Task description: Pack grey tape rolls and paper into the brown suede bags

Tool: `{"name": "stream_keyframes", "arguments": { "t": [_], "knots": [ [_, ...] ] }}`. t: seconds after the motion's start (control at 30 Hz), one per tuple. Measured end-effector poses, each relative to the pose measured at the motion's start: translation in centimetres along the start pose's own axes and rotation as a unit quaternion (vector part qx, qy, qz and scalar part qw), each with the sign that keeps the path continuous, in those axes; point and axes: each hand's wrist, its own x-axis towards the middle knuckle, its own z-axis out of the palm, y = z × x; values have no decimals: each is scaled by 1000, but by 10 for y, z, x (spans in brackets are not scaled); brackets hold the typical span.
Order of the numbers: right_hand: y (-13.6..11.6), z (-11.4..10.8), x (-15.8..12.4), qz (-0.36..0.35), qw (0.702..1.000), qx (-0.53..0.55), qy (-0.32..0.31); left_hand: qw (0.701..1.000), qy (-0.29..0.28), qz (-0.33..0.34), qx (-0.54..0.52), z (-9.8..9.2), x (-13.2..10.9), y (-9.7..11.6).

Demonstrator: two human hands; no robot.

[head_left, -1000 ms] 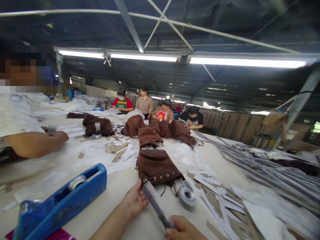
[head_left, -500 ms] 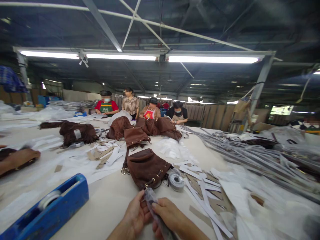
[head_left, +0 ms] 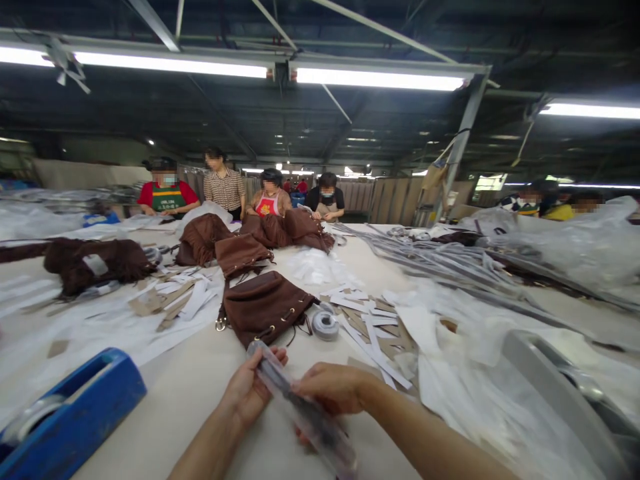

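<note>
A long, narrow dark strip wrapped in clear plastic (head_left: 320, 421), probably a strap, slants across in front of me. My left hand (head_left: 250, 392) holds its far end, thumb on top and fingers beneath. Midway along, my right hand (head_left: 327, 390) is closed around it. The near end, blurred by motion, hangs toward the bottom of the view. Just beyond my hands lies a brown leather bag (head_left: 265, 308) with a drawstring through metal eyelets; the wrapped strip's far end is close to its lower edge. Beside the bag rests a grey coiled strap (head_left: 325, 324).
A blue tape dispenser (head_left: 95, 413) stands at the left, a grey one (head_left: 565, 400) at the right. Paper strips (head_left: 373, 333) and plastic sheets (head_left: 465, 373) litter the table. Grey wrapped straps (head_left: 425, 260) lie right. More fringed brown bags (head_left: 203, 237) sit farther back, before several co-workers.
My view has swung to the right, bringing the grey dispenser into sight. More of the wrapped strip shows, and my right hand is farther from my left.
</note>
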Motion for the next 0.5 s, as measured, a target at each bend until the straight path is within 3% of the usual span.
{"name": "stream_keyframes", "arguments": {
  "t": [0.17,0.37,0.43,0.5],
  "knots": [
    [28,-5,-41,-34,996,56,-59,1000,13,14,-4,-2,1,5],
    [41,6,-49,-75,996,43,3,999,27,25,17,4,-7,-1],
    [38,6,-50,-119,993,23,-10,997,15,-9,75,-1,-13,0],
    [30,4,-54,-168,985,14,-27,975,-12,-36,218,-9,-21,5]
  ]
}}
